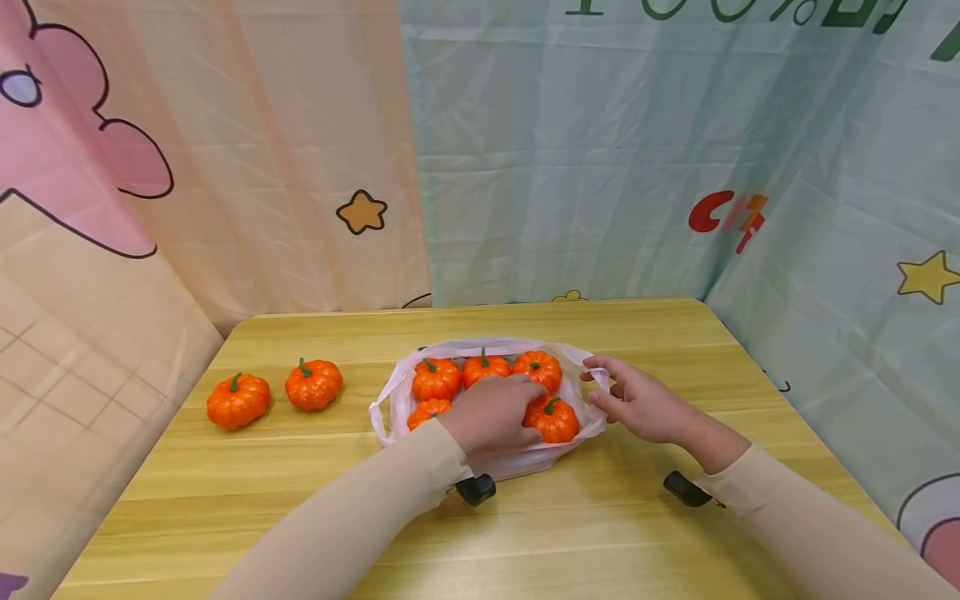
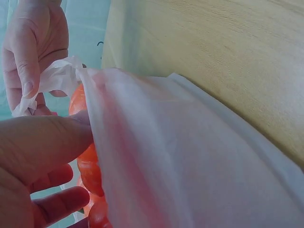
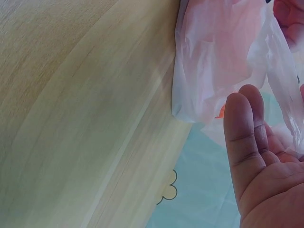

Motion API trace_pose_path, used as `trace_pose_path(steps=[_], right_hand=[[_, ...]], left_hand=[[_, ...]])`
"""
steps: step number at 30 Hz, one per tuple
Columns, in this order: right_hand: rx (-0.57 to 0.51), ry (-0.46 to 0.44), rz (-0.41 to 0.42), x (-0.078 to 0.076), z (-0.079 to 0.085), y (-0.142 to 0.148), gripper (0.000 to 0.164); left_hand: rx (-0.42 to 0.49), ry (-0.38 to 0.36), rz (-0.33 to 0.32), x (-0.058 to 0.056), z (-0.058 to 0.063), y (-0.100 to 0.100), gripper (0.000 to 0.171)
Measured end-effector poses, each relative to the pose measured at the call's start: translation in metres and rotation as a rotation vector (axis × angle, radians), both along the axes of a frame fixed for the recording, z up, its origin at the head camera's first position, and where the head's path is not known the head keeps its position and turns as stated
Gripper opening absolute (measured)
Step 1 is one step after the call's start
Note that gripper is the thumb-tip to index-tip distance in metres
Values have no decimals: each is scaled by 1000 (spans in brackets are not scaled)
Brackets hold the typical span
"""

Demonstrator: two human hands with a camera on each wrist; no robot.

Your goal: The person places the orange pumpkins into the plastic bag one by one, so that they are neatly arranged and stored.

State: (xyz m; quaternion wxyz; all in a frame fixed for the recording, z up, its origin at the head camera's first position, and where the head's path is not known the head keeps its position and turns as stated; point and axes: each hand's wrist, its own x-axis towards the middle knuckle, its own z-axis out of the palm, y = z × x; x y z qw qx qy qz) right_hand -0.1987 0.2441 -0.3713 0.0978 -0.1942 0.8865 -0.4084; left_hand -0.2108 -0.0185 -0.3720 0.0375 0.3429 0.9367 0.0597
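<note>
A white plastic bag (image 1: 517, 462) stands on the table with its mouth spread, holding several small orange pumpkins with green stems. My left hand (image 1: 491, 408) reaches over the mouth, its thumb and fingers spread beside the front-right pumpkin (image 1: 555, 421). In the left wrist view, the left thumb (image 2: 42, 142) lies against the bag's rim and an orange pumpkin (image 2: 89, 166); the other fingers are loosely bent. At the bag's right side my right hand (image 1: 637, 400) pinches a handle (image 1: 600, 379) between thumb and fingers. The bag's wall and my left hand partly hide the pumpkins.
Two more pumpkins, one at the far left (image 1: 238, 402) and one nearer the bag (image 1: 313, 385), sit on the wooden table (image 1: 600, 533). Printed curtains (image 1: 525, 167) hang behind the table and along both sides.
</note>
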Motion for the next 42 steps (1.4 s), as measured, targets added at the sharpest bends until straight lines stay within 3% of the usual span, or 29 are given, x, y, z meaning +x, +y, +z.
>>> trace_pose_path(steps=[9,19,28,32,42], right_hand=[[-7,-7,4,-1,0,-1,53],[-4,-6,-6,-1,0,-1,51],[53,-4,-22,-1,-1,0,53],[47,-6,-11,-1,0,0,54],[65,-20,-16,-2,-1,1,55]], left_hand=[[30,-9,-23,0,5,-9,56],[119,2,34,2,34,-52,62],[184,88,196,-2,49,-133,73],[168,116,298,-7,46,-179,79],[178,54,508,-7,34,-277,91]])
